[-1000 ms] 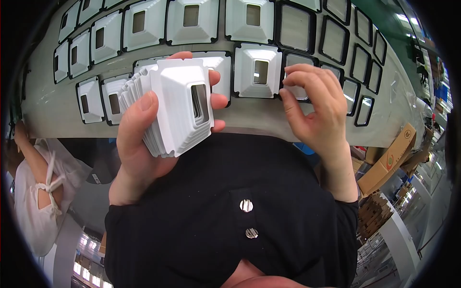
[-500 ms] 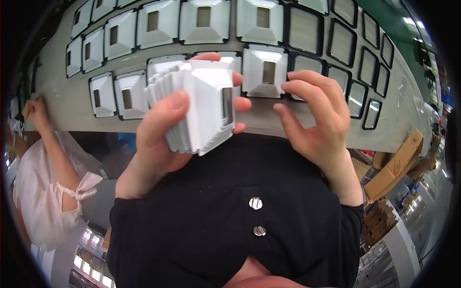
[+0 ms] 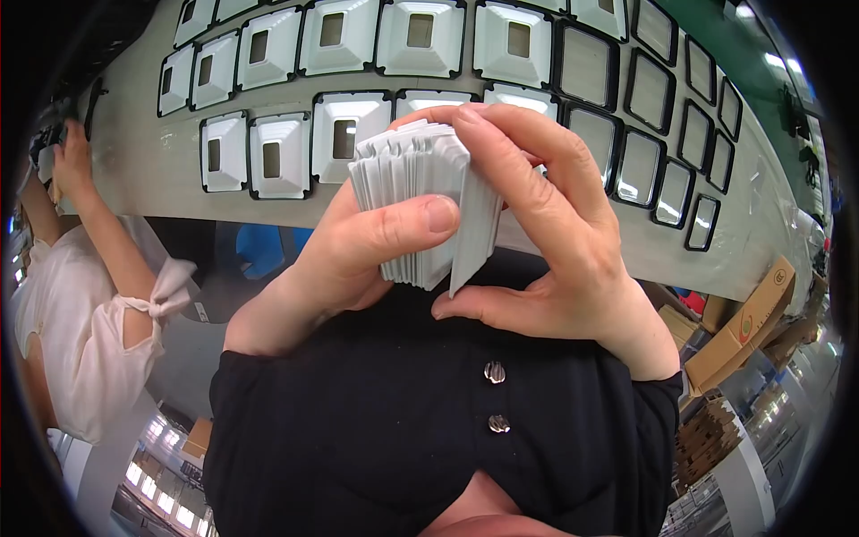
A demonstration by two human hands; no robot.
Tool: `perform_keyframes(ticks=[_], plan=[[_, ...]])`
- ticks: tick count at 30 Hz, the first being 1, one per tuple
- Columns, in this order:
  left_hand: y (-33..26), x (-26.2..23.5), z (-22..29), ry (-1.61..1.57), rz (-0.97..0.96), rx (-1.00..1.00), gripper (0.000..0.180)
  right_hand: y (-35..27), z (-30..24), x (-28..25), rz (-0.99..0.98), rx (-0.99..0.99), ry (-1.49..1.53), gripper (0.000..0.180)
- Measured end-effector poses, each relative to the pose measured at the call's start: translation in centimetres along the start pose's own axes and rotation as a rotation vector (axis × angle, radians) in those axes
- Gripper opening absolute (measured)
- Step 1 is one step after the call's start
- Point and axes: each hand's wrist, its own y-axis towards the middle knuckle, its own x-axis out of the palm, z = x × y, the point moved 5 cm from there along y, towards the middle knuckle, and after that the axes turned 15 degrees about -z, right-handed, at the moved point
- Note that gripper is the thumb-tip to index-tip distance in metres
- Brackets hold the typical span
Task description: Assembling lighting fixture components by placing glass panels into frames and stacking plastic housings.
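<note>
A stack of white plastic covers (image 3: 407,201) is held upright in front of my chest. My left hand (image 3: 371,228) wraps round it, thumb across the near side and fingers behind. My right hand (image 3: 559,206) grips the outermost white cover (image 3: 477,219) at its top and bottom edges, and this cover stands slightly apart from the rest of the stack. Beyond the hands, black rectangular frames lie in rows; many hold a white sloped cover with a rectangular window, like this one (image 3: 351,134). Part of the nearest row is hidden behind my hands.
The grey table (image 3: 295,213) spreads across the far side. Black frames without covers (image 3: 586,63) lie toward the right. A co-worker in a white top (image 3: 89,313) reaches onto the table's left end. A cardboard box (image 3: 743,322) leans beside the table at right.
My right hand has moved left from open air onto the stack and closed on its outermost cover. The stack has turned in my left hand, showing its layered edges.
</note>
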Motion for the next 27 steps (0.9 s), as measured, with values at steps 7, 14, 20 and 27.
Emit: perform_keyframes(ticks=[7,14,20,27], plan=[[-0.37,-0.32,-0.40,-0.044,0.024,0.022,0.062,0.07,-0.47,0.04,-0.004,-0.045,0.010,0.095],[-0.54,-0.13,-0.48,-0.100,-0.017,0.067,0.062,-0.10,-0.68,0.09,-0.036,-0.077,-0.007,0.092],[-0.31,-0.34,-0.40,-0.061,-0.013,0.030,0.063,-0.21,-0.65,-0.05,-0.016,-0.102,0.011,0.091],[-0.24,0.01,-0.17,-0.052,-0.010,0.033,0.063,-0.29,-0.75,-0.35,-0.027,-0.112,0.014,0.092]])
